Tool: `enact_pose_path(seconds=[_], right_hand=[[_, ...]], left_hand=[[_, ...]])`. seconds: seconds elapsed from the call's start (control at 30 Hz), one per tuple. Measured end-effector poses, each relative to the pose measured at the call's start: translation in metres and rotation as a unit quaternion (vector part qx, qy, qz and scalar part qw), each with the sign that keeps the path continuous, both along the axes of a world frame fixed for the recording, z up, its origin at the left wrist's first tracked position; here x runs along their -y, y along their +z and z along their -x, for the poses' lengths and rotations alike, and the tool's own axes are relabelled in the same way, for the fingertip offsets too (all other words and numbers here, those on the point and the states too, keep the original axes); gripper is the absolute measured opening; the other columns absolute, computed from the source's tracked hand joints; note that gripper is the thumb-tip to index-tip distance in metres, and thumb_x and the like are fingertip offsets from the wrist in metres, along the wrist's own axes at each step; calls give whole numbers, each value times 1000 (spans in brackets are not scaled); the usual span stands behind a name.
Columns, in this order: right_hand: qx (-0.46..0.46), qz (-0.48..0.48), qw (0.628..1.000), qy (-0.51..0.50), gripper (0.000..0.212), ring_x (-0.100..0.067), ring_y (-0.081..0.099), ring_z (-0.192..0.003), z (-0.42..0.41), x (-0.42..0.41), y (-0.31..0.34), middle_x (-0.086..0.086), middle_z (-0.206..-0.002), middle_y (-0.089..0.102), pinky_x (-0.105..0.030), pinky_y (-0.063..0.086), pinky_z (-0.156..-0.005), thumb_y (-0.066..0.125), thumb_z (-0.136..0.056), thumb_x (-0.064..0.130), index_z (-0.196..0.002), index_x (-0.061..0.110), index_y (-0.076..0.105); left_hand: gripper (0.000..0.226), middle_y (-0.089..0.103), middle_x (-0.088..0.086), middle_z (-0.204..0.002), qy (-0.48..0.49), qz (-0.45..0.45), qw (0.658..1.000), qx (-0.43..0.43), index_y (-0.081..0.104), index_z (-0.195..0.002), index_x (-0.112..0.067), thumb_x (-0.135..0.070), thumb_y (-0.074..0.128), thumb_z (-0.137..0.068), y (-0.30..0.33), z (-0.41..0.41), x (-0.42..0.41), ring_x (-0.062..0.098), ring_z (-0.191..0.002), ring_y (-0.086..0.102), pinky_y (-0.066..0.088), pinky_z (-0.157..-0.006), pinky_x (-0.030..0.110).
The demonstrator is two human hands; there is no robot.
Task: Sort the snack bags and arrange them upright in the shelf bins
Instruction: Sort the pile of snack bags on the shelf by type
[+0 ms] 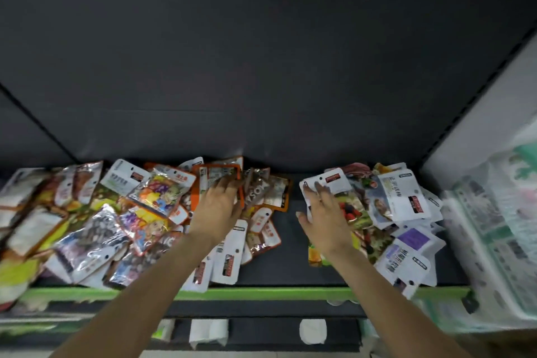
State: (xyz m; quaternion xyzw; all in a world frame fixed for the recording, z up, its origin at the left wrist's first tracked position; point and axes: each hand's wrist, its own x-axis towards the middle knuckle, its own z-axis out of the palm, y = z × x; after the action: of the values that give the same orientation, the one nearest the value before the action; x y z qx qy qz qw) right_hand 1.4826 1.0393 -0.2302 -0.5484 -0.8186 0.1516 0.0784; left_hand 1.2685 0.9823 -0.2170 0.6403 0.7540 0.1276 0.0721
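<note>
Snack bags: two loose heaps lie flat on the dark shelf (290,241), a large mixed left pile (116,221) and a smaller right pile (386,212), with bare shelf between; none stands upright yet, so sorting looks barely begun.
Left hand (218,206): its grip is spread flat, fingers straight, resting on an orange-edged bag (216,171) at the inner edge of the left pile; it seems to be pressing or sliding it, not pinching.
Right hand (325,212): fingers straight and splayed over a white bag (334,180) atop the right pile, holding nothing that I can see.
Why so: flat palms suit raking bags apart by kind.
Surroundings: green shelf edge (261,293) in front; blurred pale packages (494,241) at right.
</note>
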Motion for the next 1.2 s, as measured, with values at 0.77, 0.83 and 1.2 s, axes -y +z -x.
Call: enact_pose_path(seconds=[0.77, 0.83, 1.2], right_hand=[[-111, 120, 976, -145, 40, -18, 48, -105, 151, 71, -5, -11, -118, 50, -23, 37, -87, 79, -73, 17, -106, 6, 60], [-122, 115, 975, -145, 35, -15, 51, -93, 154, 71, -1, -10, -110, 57, -19, 39, -73, 77, -75, 13, -104, 4, 60], [-133, -30, 969, -206, 31, -25, 51, -61, 81, 47, 30, -12, -70, 58, -34, 36, -52, 56, -94, 13, -123, 10, 49]], left_hand=[[86, -6, 2, -160, -58, 132, 987, -74, 1, -152, -23, -39, 58, -89, -14, 183, 62, 25, -145, -14, -6, -116, 49], [79, -7, 0, -159, -113, 81, 988, -65, 3, -152, -24, -32, 53, -92, -12, 165, 65, 22, -145, -17, -12, -114, 43], [111, -12, 7, -159, -128, 175, 970, -108, -4, -152, -22, -70, 59, -74, -20, 98, 49, 30, -146, -12, -4, -116, 51]])
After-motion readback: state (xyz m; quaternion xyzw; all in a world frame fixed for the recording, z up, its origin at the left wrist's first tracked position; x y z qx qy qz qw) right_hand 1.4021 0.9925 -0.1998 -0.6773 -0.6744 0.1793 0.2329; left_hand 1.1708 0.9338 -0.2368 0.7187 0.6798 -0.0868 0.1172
